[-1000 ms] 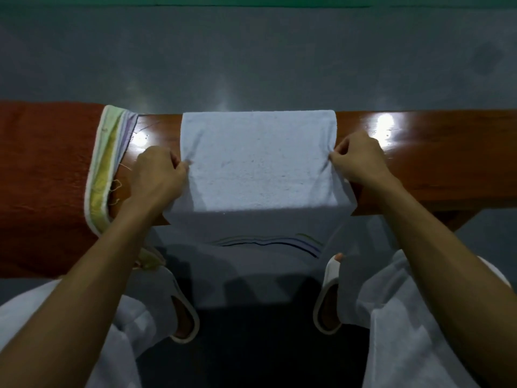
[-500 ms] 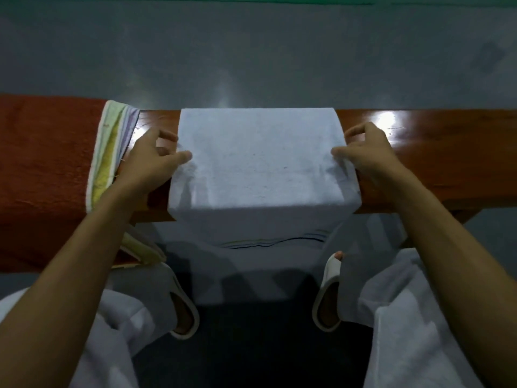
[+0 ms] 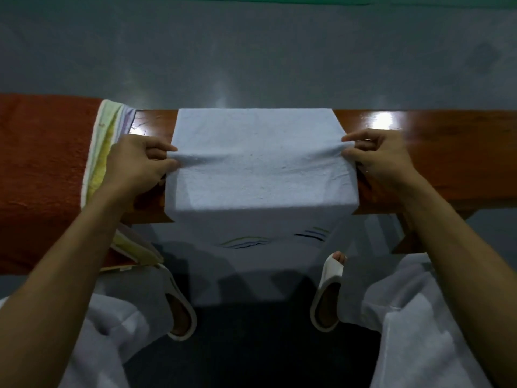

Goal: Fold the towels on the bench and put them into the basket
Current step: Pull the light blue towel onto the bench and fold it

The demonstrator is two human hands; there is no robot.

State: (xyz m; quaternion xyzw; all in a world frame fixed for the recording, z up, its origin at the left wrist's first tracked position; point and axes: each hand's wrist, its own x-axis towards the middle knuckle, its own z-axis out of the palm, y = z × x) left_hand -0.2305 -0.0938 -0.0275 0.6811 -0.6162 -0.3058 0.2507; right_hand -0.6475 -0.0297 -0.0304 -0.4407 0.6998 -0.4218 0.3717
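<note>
Dim, bluish light falls from above; glare spots shine on the glossy worktop (image 3: pixel 386 119), deep shadow pools below it, and wide-angle bending curves the edges.

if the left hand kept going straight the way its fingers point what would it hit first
The left hand points right, already pinching the pale blue towel edge. It would likely push into that towel first, bunching it toward the right hand.

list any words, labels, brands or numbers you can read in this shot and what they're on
None: no readable text anywhere in the head view.
The pale blue towel pinched by the left hand and right hand shows only thin coloured stripes on its hanging end, no lettering.
The orange towel, its striped edge, the wooden bench and the slippers carry no visible label or brand.
</note>
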